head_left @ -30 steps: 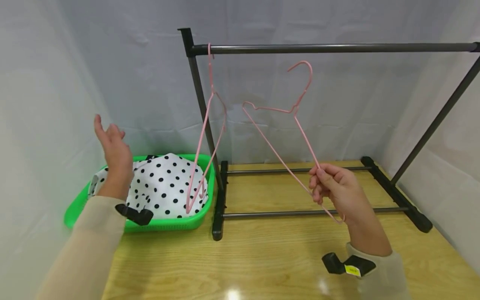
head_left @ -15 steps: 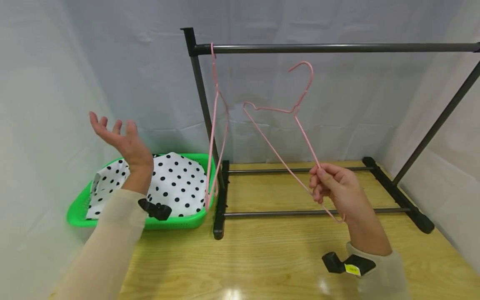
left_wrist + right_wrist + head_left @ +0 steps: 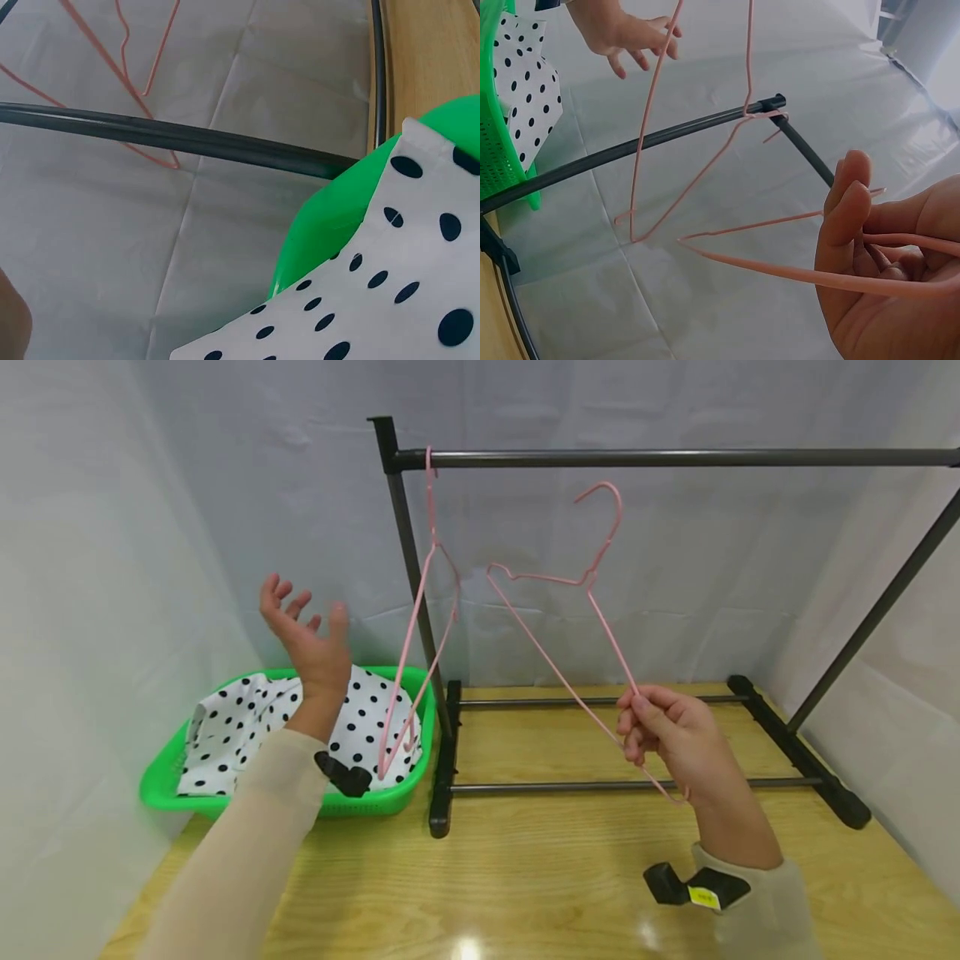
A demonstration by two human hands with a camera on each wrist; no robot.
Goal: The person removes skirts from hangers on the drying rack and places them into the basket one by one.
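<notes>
Right hand (image 3: 667, 735) pinching pink hanger (image 3: 577, 635), left hand (image 3: 307, 635) raised, fingers spread, empty

Beige sheer sleeves (image 3: 255, 827); black wrist cams, right w/ yellow label (image 3: 705, 899).

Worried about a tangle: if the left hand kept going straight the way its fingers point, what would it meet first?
The left hand points up and back, so probably only the white backdrop; the hanging hanger lies to its right. Depth is unclear.
</notes>
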